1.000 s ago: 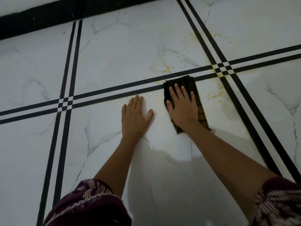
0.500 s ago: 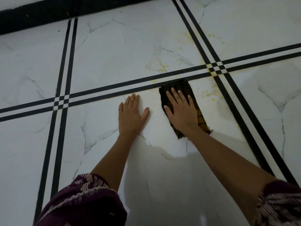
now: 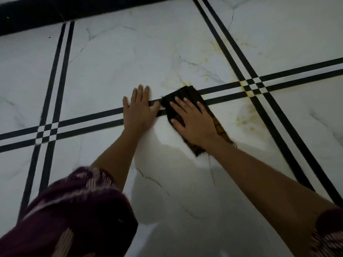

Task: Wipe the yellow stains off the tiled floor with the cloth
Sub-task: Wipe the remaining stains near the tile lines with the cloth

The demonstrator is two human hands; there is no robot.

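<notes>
A dark folded cloth [image 3: 182,95] lies flat on the white marble floor tiles [image 3: 130,58], its far end over the black double stripe. My right hand [image 3: 193,123] presses flat on the cloth with fingers spread. My left hand [image 3: 138,110] rests palm down on the floor just left of it, holding nothing, fingertips across the stripe. Yellow stains show beyond the cloth [image 3: 185,84], at the stripe crossing [image 3: 247,91], on the near right tile [image 3: 245,121] and farther back [image 3: 215,46].
Black double stripes [image 3: 55,125] cross the floor in a grid. A black skirting band [image 3: 37,13] runs along the far edge. Dark patterned sleeves [image 3: 74,210] cover my upper arms at the bottom of the view.
Both hands have slid forward: the cloth now reaches over the black stripe toward the yellow spot, and the left hand's fingers now lie across the stripe.
</notes>
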